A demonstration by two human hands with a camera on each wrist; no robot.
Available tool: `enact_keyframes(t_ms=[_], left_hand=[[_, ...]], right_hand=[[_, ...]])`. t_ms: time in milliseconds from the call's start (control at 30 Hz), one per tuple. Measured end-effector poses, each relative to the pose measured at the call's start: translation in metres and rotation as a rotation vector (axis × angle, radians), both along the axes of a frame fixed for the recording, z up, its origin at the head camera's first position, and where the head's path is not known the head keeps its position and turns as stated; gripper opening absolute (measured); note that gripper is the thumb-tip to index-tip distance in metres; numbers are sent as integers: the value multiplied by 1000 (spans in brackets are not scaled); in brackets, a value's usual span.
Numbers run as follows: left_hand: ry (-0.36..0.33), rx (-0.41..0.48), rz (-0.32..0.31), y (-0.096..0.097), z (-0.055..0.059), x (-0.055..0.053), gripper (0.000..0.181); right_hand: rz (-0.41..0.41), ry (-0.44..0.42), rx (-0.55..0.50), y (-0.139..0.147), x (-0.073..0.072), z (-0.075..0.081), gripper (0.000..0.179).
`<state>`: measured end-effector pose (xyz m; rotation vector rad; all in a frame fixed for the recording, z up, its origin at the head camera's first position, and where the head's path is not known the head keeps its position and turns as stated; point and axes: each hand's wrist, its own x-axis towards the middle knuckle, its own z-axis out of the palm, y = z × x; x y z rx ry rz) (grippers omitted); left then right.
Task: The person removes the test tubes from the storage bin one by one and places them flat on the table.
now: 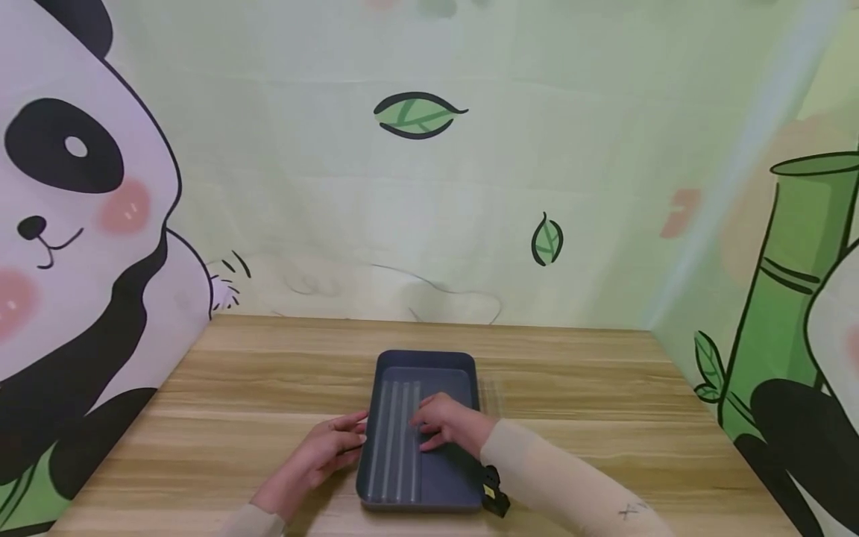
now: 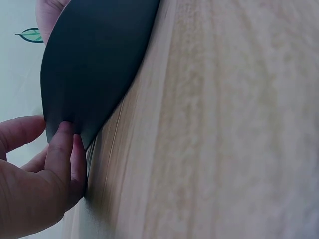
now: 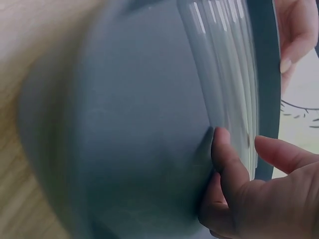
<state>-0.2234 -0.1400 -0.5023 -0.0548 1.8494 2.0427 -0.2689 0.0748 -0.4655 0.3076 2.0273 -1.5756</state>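
Observation:
A dark blue rectangular tray [image 1: 452, 477] lies lengthwise on the table. Along its left half lie several clear, ribbed tube-like strips [image 1: 394, 447], side by side. My left hand [image 1: 329, 451] touches the tray's left side; in the left wrist view its thumb is at the rim and the extended fingers lie against the outer wall. Over the tray, my right hand [image 1: 450, 425] reaches in from the right. In the right wrist view its thumb and a finger stand apart, the fingertip right at the inner edge of the clear strips [image 3: 234, 79]. Its other fingers are partly hidden.
Faint clear strips [image 1: 493, 399] lie on the wooden table [image 1: 570, 380] just right of the tray. A small black device with a yellow label [image 1: 495, 494] is by the right sleeve. A printed panda backdrop [image 1: 302, 186] stands behind the table.

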Motion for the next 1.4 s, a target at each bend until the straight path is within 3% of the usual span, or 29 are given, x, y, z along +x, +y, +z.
enact_keyframes(t_ms=[333, 700, 1167, 1400], left_hand=[[3, -7, -3, -4, -1, 0, 65], [33, 7, -61, 5, 3, -2, 65], [20, -9, -31, 0, 4, -1, 65], [20, -6, -22, -3, 3, 1, 65]], right_hand=[[-3, 49, 55, -7, 6, 2, 48], [1, 37, 6, 10, 4, 5, 60], [25, 13, -54, 11, 3, 9, 60], [23, 23, -81, 12, 1, 18, 54]])
